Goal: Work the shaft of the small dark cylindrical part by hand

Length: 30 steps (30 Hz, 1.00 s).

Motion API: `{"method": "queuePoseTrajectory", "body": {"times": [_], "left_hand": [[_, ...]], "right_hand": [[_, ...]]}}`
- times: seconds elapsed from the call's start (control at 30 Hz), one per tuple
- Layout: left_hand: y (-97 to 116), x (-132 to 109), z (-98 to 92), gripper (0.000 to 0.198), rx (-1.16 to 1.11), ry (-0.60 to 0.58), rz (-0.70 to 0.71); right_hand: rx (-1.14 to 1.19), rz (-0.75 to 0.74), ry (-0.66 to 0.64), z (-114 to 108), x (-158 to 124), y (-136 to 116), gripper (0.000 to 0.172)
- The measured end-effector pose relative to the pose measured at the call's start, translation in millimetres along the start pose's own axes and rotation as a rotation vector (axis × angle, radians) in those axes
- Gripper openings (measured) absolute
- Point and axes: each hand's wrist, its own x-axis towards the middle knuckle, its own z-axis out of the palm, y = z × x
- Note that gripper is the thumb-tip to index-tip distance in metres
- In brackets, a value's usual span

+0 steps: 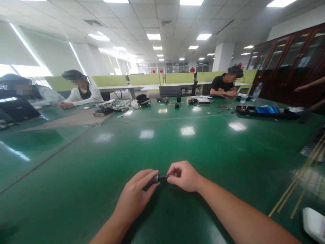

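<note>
Near the front of the green table (pixel 122 149), my left hand (pixel 135 193) is closed around a dark cylinder (pixel 153 179) that looks like a short tool handle. A thin dark shaft (pixel 163 176) sticks out of its right end. My right hand (pixel 186 176) pinches the far tip of that shaft between thumb and fingertips. Both hands are just above the tabletop, with the piece lying level between them. Its exact kind is too small to make out, and my fingers hide parts of both ends.
Thin sticks (pixel 291 188) and a white container (pixel 315 222) lie at the right edge. Farther back are a black tray (pixel 269 114) with blue items, a bottle (pixel 257 91) and several small parts. Co-workers sit across the table; another person's hand (pixel 301 88) reaches in at right.
</note>
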Motion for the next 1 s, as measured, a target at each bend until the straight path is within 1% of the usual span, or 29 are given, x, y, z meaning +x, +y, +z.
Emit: {"method": "queuePoseTrajectory", "body": {"times": [0.57,0.9,1.0], "left_hand": [[-1.9,2.6,-3.4,0.025,-0.003,0.011,-0.049],[-3.1,2.8,-6.2,0.024,-0.001,0.027,-0.061],[-4.4,3.0,-6.5,0.026,0.012,0.032,-0.074]], "right_hand": [[-0.005,-0.009,0.043,-1.4,1.8,1.7,0.01],[0.071,0.024,0.059,-2.1,3.9,3.1,0.01],[0.151,0.067,0.047,-3.4,5.5,5.6,0.011]]}}
